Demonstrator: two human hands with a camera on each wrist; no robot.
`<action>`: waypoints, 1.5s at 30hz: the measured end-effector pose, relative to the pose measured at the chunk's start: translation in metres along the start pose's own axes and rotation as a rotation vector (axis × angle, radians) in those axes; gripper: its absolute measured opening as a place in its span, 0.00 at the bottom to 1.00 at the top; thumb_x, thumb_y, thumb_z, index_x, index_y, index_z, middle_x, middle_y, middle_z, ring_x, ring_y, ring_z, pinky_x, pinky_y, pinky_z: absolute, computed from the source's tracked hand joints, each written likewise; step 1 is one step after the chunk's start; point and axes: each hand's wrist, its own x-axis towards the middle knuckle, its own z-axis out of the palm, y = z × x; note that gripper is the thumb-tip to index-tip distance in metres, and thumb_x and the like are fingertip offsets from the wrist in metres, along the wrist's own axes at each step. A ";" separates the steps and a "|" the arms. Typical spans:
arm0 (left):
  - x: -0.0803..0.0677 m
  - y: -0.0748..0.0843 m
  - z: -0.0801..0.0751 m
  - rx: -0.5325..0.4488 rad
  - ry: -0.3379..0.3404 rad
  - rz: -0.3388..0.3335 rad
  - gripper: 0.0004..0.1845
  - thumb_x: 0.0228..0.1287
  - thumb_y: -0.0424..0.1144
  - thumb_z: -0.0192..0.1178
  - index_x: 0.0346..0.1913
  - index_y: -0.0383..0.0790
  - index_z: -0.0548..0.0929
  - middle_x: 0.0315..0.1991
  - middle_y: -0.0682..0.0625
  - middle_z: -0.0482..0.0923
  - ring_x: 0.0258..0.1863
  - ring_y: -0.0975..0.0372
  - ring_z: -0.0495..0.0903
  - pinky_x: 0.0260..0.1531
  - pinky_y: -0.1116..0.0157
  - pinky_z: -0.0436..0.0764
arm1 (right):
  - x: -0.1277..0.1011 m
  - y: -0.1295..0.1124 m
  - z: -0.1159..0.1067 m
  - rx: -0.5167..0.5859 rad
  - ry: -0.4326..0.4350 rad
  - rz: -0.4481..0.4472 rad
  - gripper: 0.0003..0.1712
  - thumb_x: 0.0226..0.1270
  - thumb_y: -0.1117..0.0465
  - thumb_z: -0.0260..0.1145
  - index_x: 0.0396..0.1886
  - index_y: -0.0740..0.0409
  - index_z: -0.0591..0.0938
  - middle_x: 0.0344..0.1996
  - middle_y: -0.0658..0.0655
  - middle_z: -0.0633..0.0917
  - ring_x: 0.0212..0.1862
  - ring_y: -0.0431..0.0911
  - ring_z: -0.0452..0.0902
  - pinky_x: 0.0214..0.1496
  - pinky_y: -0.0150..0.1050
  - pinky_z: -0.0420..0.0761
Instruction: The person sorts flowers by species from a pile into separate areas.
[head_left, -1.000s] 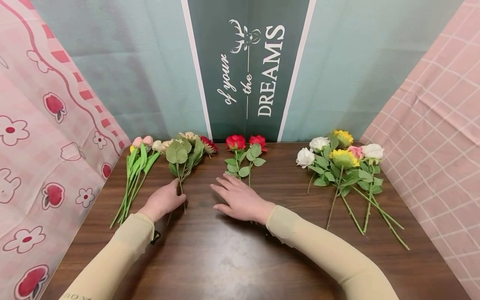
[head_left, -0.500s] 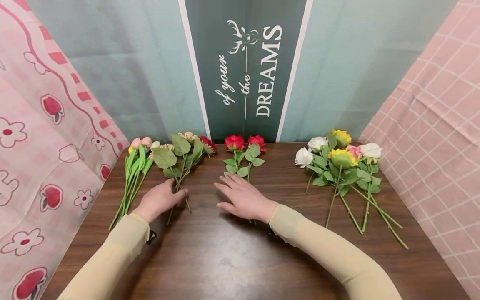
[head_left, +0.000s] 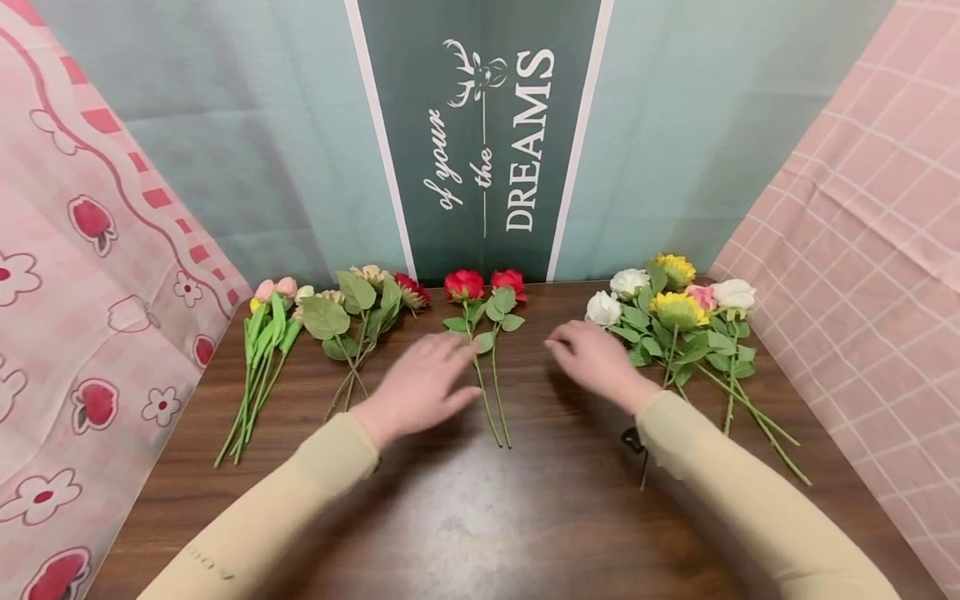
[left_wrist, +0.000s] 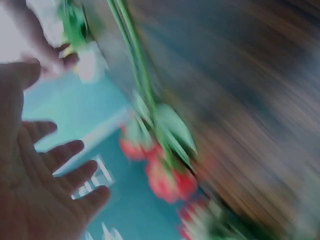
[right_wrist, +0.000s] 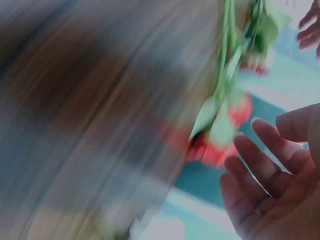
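Note:
Two red roses (head_left: 480, 287) lie on the brown table (head_left: 465, 500), stems toward me. My left hand (head_left: 420, 383) hovers blurred just left of their stems, fingers straight and holding nothing. My right hand (head_left: 592, 358) hovers to their right, beside the white rose (head_left: 602, 310) of the mixed bunch (head_left: 686, 321), also holding nothing. In the left wrist view the left hand (left_wrist: 45, 180) shows spread fingers near the blurred roses (left_wrist: 160, 170). The right wrist view shows the right hand (right_wrist: 275, 175) with loosely bent fingers next to the roses (right_wrist: 220, 135).
A bunch of pink tulips (head_left: 262, 350) lies at the far left. Beside it lies a leafy bunch with cream and dark red blooms (head_left: 363, 304). A green backdrop with white lettering (head_left: 487, 142) stands behind. Pink cloths hang on both sides.
My left hand let go of the leafy bunch's stems and moved right toward the roses. My right hand left the rose stems and moved right toward the mixed bunch.

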 end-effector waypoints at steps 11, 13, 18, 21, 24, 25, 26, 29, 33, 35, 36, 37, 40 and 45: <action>0.057 0.104 0.040 0.144 -0.156 0.363 0.41 0.75 0.70 0.38 0.83 0.56 0.52 0.83 0.49 0.46 0.81 0.54 0.42 0.78 0.51 0.39 | -0.058 0.078 -0.051 0.042 -0.115 0.267 0.16 0.76 0.52 0.62 0.35 0.59 0.86 0.24 0.52 0.82 0.25 0.47 0.73 0.28 0.43 0.73; 0.062 0.117 0.045 0.148 -0.167 0.384 0.41 0.75 0.71 0.37 0.83 0.56 0.52 0.83 0.49 0.46 0.81 0.54 0.43 0.78 0.51 0.40 | -0.065 0.083 -0.054 0.060 -0.167 0.308 0.17 0.75 0.51 0.63 0.30 0.58 0.84 0.21 0.52 0.81 0.24 0.46 0.74 0.26 0.42 0.73; 0.070 0.140 0.055 0.145 -0.190 0.409 0.41 0.74 0.72 0.38 0.83 0.57 0.53 0.83 0.50 0.48 0.81 0.55 0.45 0.78 0.52 0.43 | -0.079 0.093 -0.052 0.121 -0.289 0.411 0.22 0.74 0.47 0.64 0.24 0.57 0.84 0.19 0.52 0.83 0.23 0.46 0.81 0.27 0.42 0.78; 0.073 0.148 0.060 0.141 -0.209 0.416 0.41 0.74 0.72 0.36 0.83 0.58 0.52 0.83 0.51 0.47 0.81 0.55 0.46 0.78 0.52 0.45 | -0.084 0.098 -0.049 0.138 -0.300 0.464 0.24 0.74 0.45 0.63 0.24 0.58 0.84 0.18 0.52 0.84 0.22 0.46 0.82 0.26 0.42 0.80; 0.074 0.153 0.062 0.130 -0.219 0.423 0.41 0.74 0.72 0.36 0.83 0.59 0.52 0.83 0.51 0.47 0.81 0.55 0.46 0.78 0.52 0.45 | -0.089 0.103 -0.048 0.169 -0.290 0.510 0.25 0.75 0.45 0.63 0.24 0.59 0.84 0.17 0.52 0.84 0.21 0.46 0.81 0.24 0.42 0.81; 0.074 0.154 0.062 0.129 -0.220 0.424 0.41 0.74 0.72 0.36 0.83 0.59 0.52 0.83 0.51 0.47 0.81 0.55 0.46 0.78 0.52 0.45 | -0.090 0.105 -0.047 0.185 -0.286 0.520 0.25 0.75 0.45 0.63 0.24 0.59 0.84 0.17 0.52 0.84 0.21 0.46 0.81 0.24 0.42 0.82; 0.074 0.155 0.062 0.129 -0.220 0.424 0.41 0.74 0.72 0.36 0.83 0.59 0.52 0.83 0.51 0.47 0.81 0.55 0.46 0.78 0.52 0.45 | -0.091 0.106 -0.047 0.202 -0.282 0.530 0.25 0.75 0.46 0.63 0.24 0.60 0.84 0.17 0.53 0.84 0.21 0.46 0.82 0.24 0.43 0.82; 0.075 0.155 0.062 0.133 -0.215 0.422 0.41 0.74 0.73 0.37 0.83 0.59 0.53 0.83 0.51 0.47 0.81 0.55 0.46 0.78 0.52 0.46 | -0.092 0.107 -0.045 0.275 -0.270 0.554 0.24 0.75 0.47 0.63 0.27 0.62 0.85 0.18 0.54 0.84 0.22 0.46 0.83 0.25 0.43 0.85; 0.076 0.154 0.062 0.125 -0.220 0.423 0.41 0.74 0.73 0.37 0.83 0.59 0.54 0.83 0.51 0.48 0.81 0.55 0.46 0.78 0.52 0.46 | -0.094 0.109 -0.042 0.445 -0.264 0.598 0.21 0.76 0.53 0.63 0.33 0.68 0.84 0.20 0.56 0.86 0.24 0.46 0.84 0.28 0.43 0.87; 0.076 0.154 0.062 0.114 -0.228 0.423 0.41 0.74 0.72 0.37 0.83 0.58 0.53 0.83 0.51 0.47 0.81 0.55 0.46 0.78 0.53 0.45 | -0.095 0.110 -0.040 0.551 -0.264 0.619 0.19 0.77 0.56 0.61 0.38 0.72 0.82 0.22 0.58 0.87 0.25 0.46 0.85 0.29 0.43 0.88; 0.076 0.154 0.062 0.110 -0.231 0.423 0.41 0.74 0.72 0.37 0.83 0.58 0.53 0.83 0.51 0.47 0.81 0.55 0.45 0.78 0.53 0.45 | -0.095 0.111 -0.039 0.601 -0.261 0.628 0.19 0.78 0.58 0.61 0.40 0.75 0.81 0.23 0.58 0.87 0.26 0.46 0.86 0.30 0.43 0.88; 0.076 0.154 0.062 0.105 -0.234 0.421 0.41 0.74 0.72 0.37 0.83 0.58 0.53 0.83 0.51 0.47 0.81 0.55 0.45 0.78 0.53 0.45 | -0.096 0.112 -0.039 0.649 -0.257 0.638 0.19 0.78 0.59 0.61 0.42 0.77 0.80 0.24 0.58 0.87 0.26 0.46 0.86 0.31 0.43 0.88; 0.076 0.152 0.062 0.094 -0.233 0.416 0.41 0.74 0.72 0.37 0.83 0.58 0.54 0.83 0.51 0.47 0.81 0.55 0.46 0.78 0.53 0.45 | -0.097 0.115 -0.040 0.746 -0.228 0.641 0.21 0.78 0.61 0.59 0.48 0.81 0.78 0.26 0.59 0.88 0.28 0.46 0.87 0.34 0.42 0.89; 0.072 0.139 0.062 0.051 -0.216 0.373 0.41 0.74 0.72 0.35 0.83 0.56 0.54 0.83 0.50 0.48 0.81 0.54 0.46 0.78 0.52 0.46 | -0.100 0.110 -0.048 0.793 -0.152 0.605 0.22 0.78 0.61 0.60 0.50 0.83 0.77 0.30 0.63 0.88 0.30 0.46 0.87 0.37 0.41 0.88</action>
